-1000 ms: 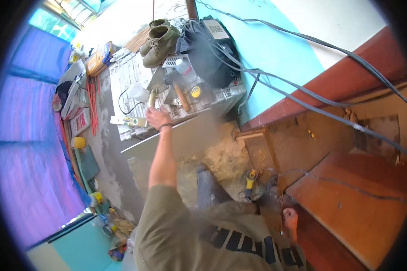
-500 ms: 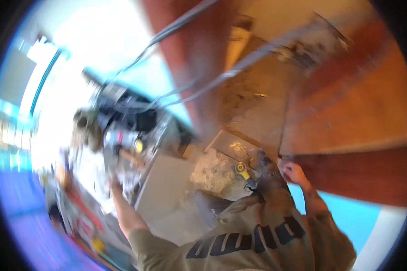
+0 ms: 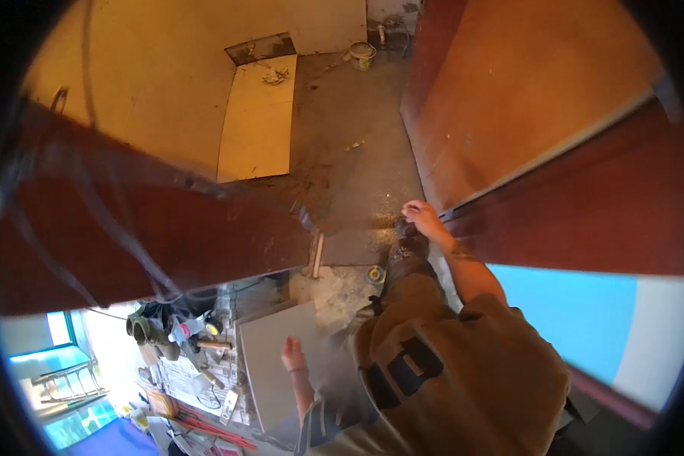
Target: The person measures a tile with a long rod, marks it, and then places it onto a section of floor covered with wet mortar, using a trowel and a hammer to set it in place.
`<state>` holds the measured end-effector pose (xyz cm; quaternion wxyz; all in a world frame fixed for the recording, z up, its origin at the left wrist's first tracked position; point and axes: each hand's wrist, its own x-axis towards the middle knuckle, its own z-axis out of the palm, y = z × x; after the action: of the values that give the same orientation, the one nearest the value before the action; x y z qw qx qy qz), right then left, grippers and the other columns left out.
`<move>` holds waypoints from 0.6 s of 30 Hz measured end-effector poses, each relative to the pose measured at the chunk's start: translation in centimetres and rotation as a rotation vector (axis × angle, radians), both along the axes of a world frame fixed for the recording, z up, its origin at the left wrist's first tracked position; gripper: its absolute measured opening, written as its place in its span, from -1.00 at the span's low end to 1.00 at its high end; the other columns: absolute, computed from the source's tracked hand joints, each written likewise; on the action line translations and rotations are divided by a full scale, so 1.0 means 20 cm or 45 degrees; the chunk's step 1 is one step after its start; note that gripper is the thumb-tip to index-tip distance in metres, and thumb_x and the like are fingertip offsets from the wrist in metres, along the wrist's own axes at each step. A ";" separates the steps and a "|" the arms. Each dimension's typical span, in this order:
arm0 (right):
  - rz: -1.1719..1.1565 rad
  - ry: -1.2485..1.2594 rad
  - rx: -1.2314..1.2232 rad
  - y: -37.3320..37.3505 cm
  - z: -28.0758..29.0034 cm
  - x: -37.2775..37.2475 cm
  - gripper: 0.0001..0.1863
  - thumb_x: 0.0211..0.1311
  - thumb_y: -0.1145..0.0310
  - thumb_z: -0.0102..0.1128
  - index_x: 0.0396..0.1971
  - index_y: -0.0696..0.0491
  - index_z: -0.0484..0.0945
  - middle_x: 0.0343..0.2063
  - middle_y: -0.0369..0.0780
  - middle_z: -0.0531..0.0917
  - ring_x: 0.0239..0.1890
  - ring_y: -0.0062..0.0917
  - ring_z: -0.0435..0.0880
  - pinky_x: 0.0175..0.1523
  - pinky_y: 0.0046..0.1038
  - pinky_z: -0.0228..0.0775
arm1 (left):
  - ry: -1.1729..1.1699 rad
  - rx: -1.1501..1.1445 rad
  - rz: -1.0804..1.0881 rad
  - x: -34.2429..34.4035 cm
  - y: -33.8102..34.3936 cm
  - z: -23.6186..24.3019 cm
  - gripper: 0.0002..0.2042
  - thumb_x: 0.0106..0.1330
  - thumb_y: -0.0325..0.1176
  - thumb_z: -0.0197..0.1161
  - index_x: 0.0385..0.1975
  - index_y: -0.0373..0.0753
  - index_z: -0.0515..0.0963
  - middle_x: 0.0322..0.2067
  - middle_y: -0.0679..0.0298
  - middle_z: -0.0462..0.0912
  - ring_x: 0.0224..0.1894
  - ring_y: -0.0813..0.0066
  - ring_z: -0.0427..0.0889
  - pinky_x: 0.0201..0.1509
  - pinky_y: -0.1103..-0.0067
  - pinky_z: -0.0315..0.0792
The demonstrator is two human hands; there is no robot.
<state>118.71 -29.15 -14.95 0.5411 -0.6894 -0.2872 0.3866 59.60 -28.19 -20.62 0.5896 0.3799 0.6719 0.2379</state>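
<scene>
My left hand (image 3: pixel 292 354) hangs over a pale flat panel (image 3: pixel 270 372) leaning beside the cluttered surface. Its fingers are a little blurred but look loosely apart, and I see nothing in them. Further forward, my right hand (image 3: pixel 424 216) is above my leg, close to the lower edge of the dark red door frame (image 3: pixel 555 228). Those fingers are bent with a small gap between them, and no object shows there. A round yellow-rimmed tool (image 3: pixel 375 274) is at my leg, partly hidden by my clothes.
Dark red frames flank a doorway, with an orange-brown door (image 3: pixel 532 99) at right. Beyond lie a yellowish panel (image 3: pixel 258 125) and a bucket (image 3: pixel 362 55). At left, boots (image 3: pixel 148 328), a hammer (image 3: pixel 213 345) and a bottle (image 3: pixel 186 329) crowd a surface. Cables (image 3: pixel 114 220) hang at left.
My view has turned left toward the doorway and floor beyond. My left hand has drawn back from the cluttered surface to above the pale panel; my right arm reaches further forward.
</scene>
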 end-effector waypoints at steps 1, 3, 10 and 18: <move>-0.007 0.067 0.012 0.05 -0.09 0.10 -0.77 0.15 0.35 0.21 -0.25 0.14 0.51 -0.41 -0.26 0.58 -0.42 -0.62 0.56 -0.35 -0.55 0.43 | -0.052 -0.037 -0.104 0.36 0.02 0.24 -0.56 0.29 -0.32 0.12 0.15 -0.34 0.33 0.04 0.14 0.49 0.11 0.40 0.43 0.18 0.55 0.29; 0.040 0.239 -0.037 0.17 -0.22 0.30 -0.82 0.16 0.37 0.19 -0.27 0.13 0.50 -0.42 -0.27 0.59 -0.44 -0.63 0.54 -0.38 -0.55 0.41 | -0.009 -0.058 -0.251 0.96 0.07 0.61 -0.56 0.27 -0.35 0.18 0.13 -0.35 0.36 0.03 0.17 0.50 0.11 0.46 0.43 0.17 0.57 0.29; 0.681 -0.431 -0.734 0.37 -0.22 0.96 -0.76 0.05 0.23 0.27 -0.39 0.09 0.58 -0.56 -0.23 0.62 -0.52 -0.53 0.57 -0.44 -0.43 0.40 | -0.230 0.329 -0.465 1.68 0.42 0.70 -0.37 0.28 -0.51 0.11 0.33 -0.23 -0.01 0.19 0.16 0.29 0.07 0.41 0.43 0.09 0.53 0.36; 0.041 -0.315 -0.892 0.47 -0.39 1.21 -0.80 -0.03 0.23 0.24 -0.50 0.05 0.66 -0.43 -0.11 0.68 -0.32 -0.33 0.64 -0.17 -0.29 0.43 | 0.521 0.217 0.575 1.33 0.32 0.55 -0.34 0.20 -0.45 0.21 0.30 -0.21 0.06 0.17 0.06 0.26 0.02 0.25 0.45 0.04 0.41 0.40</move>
<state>143.00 -19.67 -22.66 0.2274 -0.8697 -0.2114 0.3836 86.15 -21.85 -9.68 0.3407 0.3090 0.8215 0.3369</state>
